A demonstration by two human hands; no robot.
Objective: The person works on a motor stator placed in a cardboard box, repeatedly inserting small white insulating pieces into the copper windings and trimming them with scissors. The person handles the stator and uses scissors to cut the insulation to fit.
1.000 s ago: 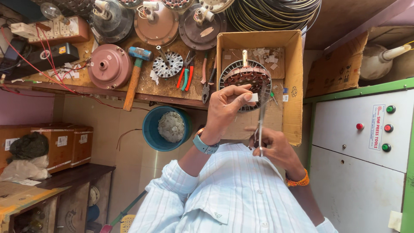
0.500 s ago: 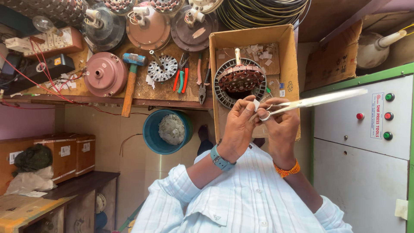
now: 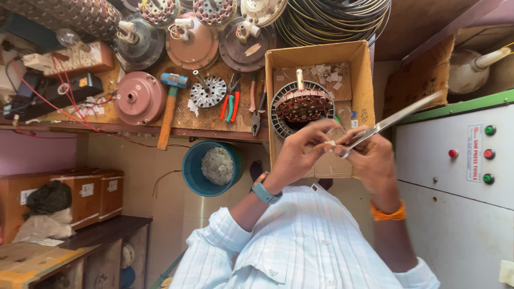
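While upright, winding (image 3: pixel 302 107) inside box (image 3: pixel 321 53)

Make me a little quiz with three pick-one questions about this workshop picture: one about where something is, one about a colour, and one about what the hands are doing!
1. Where is the round coil-wound motor part?
A. In the cardboard box
B. In the blue bucket
C. On the wooden crate

2. What colour is the head of the hammer?
A. Red
B. Blue
C. Yellow

3. What is the right hand doing?
A. Resting flat on the bench
B. Hanging empty
C. Holding scissors in its grip

Answers:
1. A, the wound part sits inside the open box on the bench.
2. B, the head atop the wooden handle is blue.
3. C, its fingers are closed around the scissor handles, blades pointing up and away, while the left hand pinches a small pale piece beside them.
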